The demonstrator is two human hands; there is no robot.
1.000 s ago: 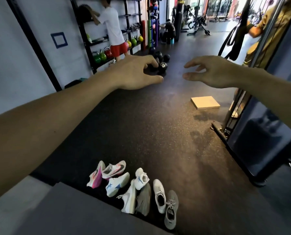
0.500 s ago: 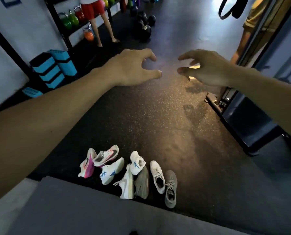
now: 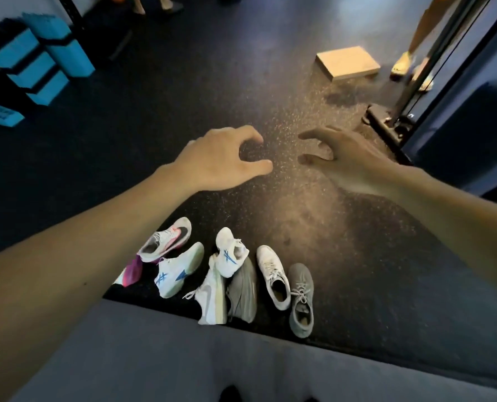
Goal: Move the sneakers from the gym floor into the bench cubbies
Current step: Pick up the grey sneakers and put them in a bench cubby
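Note:
Several sneakers lie in a loose row on the dark gym floor just beyond the grey bench top (image 3: 154,358): a white-and-pink one (image 3: 166,239), a pink-soled one (image 3: 131,272) half hidden by my left arm, two white ones with blue marks (image 3: 177,271) (image 3: 230,253), a white one with a grey swoosh (image 3: 211,297), a grey one on its side (image 3: 243,288), a white lace-up (image 3: 273,277) and a grey knit one (image 3: 301,300). My left hand (image 3: 221,158) and right hand (image 3: 346,156) hover above the floor past the sneakers, fingers loosely curled, holding nothing. No cubbies are in view.
Blue foam blocks (image 3: 35,53) are stacked at the far left by a black rack. A flat wooden box (image 3: 347,62) lies on the floor at the far right. A dark machine frame and panel (image 3: 450,111) stand at the right, with a person's feet (image 3: 403,65) beside it.
The view has tilted down, so the sneakers and bench top sit higher and larger in frame. Both hands have dropped lower toward the floor, still empty and apart.

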